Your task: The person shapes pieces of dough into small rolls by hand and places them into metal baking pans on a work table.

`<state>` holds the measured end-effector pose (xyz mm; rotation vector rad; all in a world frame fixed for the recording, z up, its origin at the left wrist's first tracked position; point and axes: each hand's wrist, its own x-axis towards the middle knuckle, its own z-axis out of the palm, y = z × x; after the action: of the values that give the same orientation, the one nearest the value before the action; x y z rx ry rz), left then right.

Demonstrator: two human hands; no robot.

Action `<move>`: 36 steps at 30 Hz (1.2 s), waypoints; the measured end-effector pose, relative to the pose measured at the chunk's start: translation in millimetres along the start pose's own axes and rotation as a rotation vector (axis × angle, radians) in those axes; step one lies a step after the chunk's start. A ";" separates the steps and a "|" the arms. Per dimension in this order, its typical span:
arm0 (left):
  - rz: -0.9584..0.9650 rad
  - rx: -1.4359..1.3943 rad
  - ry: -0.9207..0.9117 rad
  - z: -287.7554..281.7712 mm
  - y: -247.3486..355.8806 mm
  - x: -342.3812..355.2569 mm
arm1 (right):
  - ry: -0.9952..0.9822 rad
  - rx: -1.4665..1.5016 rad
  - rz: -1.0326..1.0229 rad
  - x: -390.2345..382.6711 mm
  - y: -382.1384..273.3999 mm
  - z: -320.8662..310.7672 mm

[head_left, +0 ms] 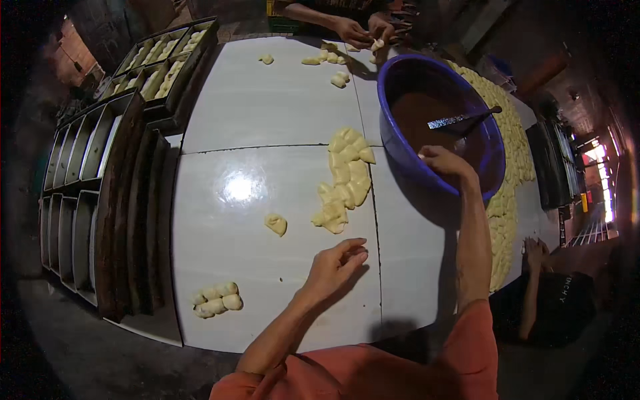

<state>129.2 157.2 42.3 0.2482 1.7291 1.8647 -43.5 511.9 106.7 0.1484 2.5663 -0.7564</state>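
My left hand [339, 265] hovers just over the white table, fingers loosely bent, thumb and forefinger a little apart, holding nothing. Beyond it lies a long strip of joined yellowish dough pieces [349, 175]. My right hand [445, 162] reaches over the near left rim of a large purple basin [389, 127]. Its fingers are pinched together, with a small pale spot at their tips that I cannot make out. Inside the basin is a brown mass [427, 110], with a spatula-like tool [448, 122] leaning in it. A single flattened dough piece [275, 224] lies left of the strip.
A cluster of dough balls [218, 299] sits near left. Metal baking tins [93, 150] stand along the left edge, dough-filled trays [157, 67] behind. Many dough pieces [507, 133] cover the right side. Another person's hands [365, 31] work at the far edge; another person's hand [535, 253] rests right.
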 end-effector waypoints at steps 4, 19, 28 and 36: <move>-0.071 0.063 0.039 2.1 16.2 -2.7 | 0.104 0.320 -0.050 -27.7 -29.8 -3.5; -0.041 -0.805 0.137 -8.6 45.8 -3.3 | -0.025 1.478 -0.294 -110.4 -148.6 159.9; 0.094 -0.720 0.447 -69.7 10.8 -44.6 | 0.320 0.420 -0.561 -142.6 -200.0 232.1; 0.019 -0.628 0.460 -81.3 29.0 -68.9 | 0.565 0.589 -0.560 -141.7 -228.8 267.0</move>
<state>136.2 52.1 75.3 -0.4416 1.2952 2.5020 136.8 179.2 84.3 -0.2207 2.8324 -1.9088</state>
